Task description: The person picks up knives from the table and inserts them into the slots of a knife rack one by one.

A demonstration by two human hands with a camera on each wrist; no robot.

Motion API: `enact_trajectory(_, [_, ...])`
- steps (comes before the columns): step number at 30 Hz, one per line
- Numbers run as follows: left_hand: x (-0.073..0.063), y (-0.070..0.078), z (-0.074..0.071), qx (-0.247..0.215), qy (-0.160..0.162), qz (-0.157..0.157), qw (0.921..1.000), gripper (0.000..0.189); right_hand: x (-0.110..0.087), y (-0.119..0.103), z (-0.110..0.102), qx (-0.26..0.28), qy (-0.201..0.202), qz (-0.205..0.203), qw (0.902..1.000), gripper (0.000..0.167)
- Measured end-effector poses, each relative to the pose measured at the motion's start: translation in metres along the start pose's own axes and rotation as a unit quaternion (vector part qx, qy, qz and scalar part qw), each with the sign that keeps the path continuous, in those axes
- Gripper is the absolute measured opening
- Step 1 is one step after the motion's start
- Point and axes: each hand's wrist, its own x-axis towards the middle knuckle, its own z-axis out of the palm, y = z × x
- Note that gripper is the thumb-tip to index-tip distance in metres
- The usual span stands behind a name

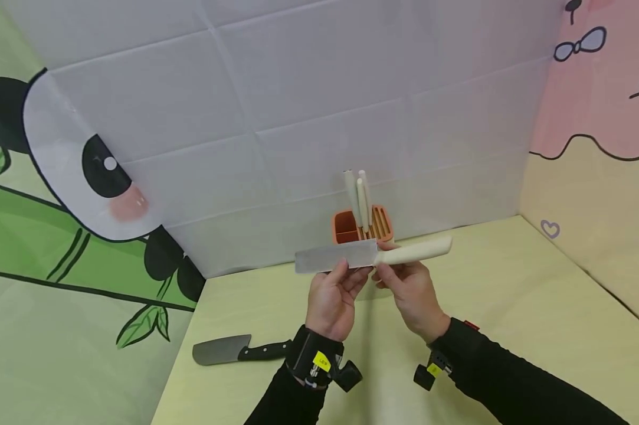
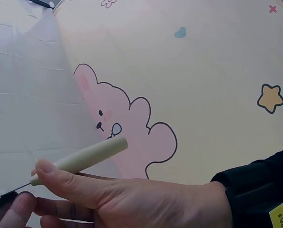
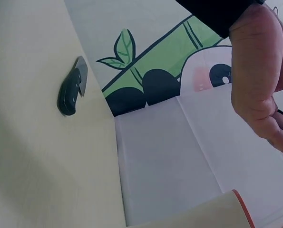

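Observation:
In the head view both hands hold up a knife (image 1: 417,251) with a cream handle and a broad grey blade, its handle to the right. My left hand (image 1: 332,304) pinches the blade's lower edge, thumb in front. My right hand (image 1: 415,295) grips where handle meets blade; the left wrist view shows its thumb (image 2: 48,171) against the handle (image 2: 91,156). Behind the blade stands a knife holder (image 1: 344,224) with an orange top, partly hidden. Several pale-handled utensils (image 1: 363,203) stick up from it.
A cleaver (image 1: 220,349) with a black riveted handle lies on the pale yellow table (image 1: 510,307), left of my left wrist. White sheeting (image 1: 308,118) hangs behind the holder. Printed cartoon walls stand on both sides.

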Motion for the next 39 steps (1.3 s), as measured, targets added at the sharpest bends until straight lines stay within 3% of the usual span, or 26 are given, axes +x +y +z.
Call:
enact_trajectory(10, [-0.009, -0.008, -0.004, 0.026, 0.027, -0.026, 0.999, 0.032, -0.004, -0.007, 0.003, 0.015, 0.028, 0.015, 0.9994, 0.035])
enact_trajectory(18, [-0.021, -0.008, -0.011, 0.067, -0.002, -0.019, 0.9976, 0.025, -0.002, -0.022, -0.001, 0.031, 0.069, 0.002, 0.9971, 0.036])
enact_trajectory(26, [-0.025, -0.002, -0.028, 0.15, -0.031, -0.012, 0.9881, 0.009, 0.01, -0.044, -0.018, 0.02, 0.115, -0.041, 0.9923, 0.039])
enact_trajectory(29, [-0.022, 0.002, -0.035, 0.198, -0.029, 0.013, 0.9797, 0.008, 0.017, -0.054, -0.026, 0.008, 0.122, -0.065, 0.9904, 0.039])
enact_trajectory(30, [-0.02, 0.004, -0.037, 0.231, -0.033, 0.033, 0.9719, 0.008, 0.02, -0.057, -0.029, -0.002, 0.122, -0.074, 0.9898, 0.039])
enact_trajectory(31, [-0.017, 0.005, -0.039, 0.274, -0.037, 0.059, 0.9593, 0.008, 0.023, -0.061, -0.032, -0.013, 0.121, -0.084, 0.989, 0.039])
enact_trajectory(32, [-0.014, 0.007, -0.041, 0.324, -0.041, 0.093, 0.9404, 0.008, 0.025, -0.064, -0.034, -0.025, 0.122, -0.095, 0.9877, 0.037])
enact_trajectory(33, [-0.011, 0.008, -0.042, 0.376, -0.045, 0.131, 0.9161, 0.007, 0.028, -0.067, -0.037, -0.035, 0.12, -0.105, 0.9865, 0.036])
enact_trajectory(35, [-0.003, 0.011, -0.045, 0.472, -0.047, 0.21, 0.855, 0.008, 0.033, -0.072, -0.04, -0.055, 0.116, -0.124, 0.984, 0.034])
enact_trajectory(37, [0.006, 0.014, -0.047, 0.549, -0.039, 0.279, 0.7871, 0.013, 0.037, -0.077, -0.041, -0.068, 0.111, -0.137, 0.9821, 0.033])
enact_trajectory(38, [0.011, 0.015, -0.047, 0.578, -0.037, 0.304, 0.7564, 0.016, 0.039, -0.079, -0.042, -0.07, 0.107, -0.142, 0.9816, 0.032])
enact_trajectory(39, [0.015, 0.016, -0.048, 0.6, -0.036, 0.323, 0.7306, 0.02, 0.041, -0.081, -0.042, -0.072, 0.103, -0.146, 0.9813, 0.032])
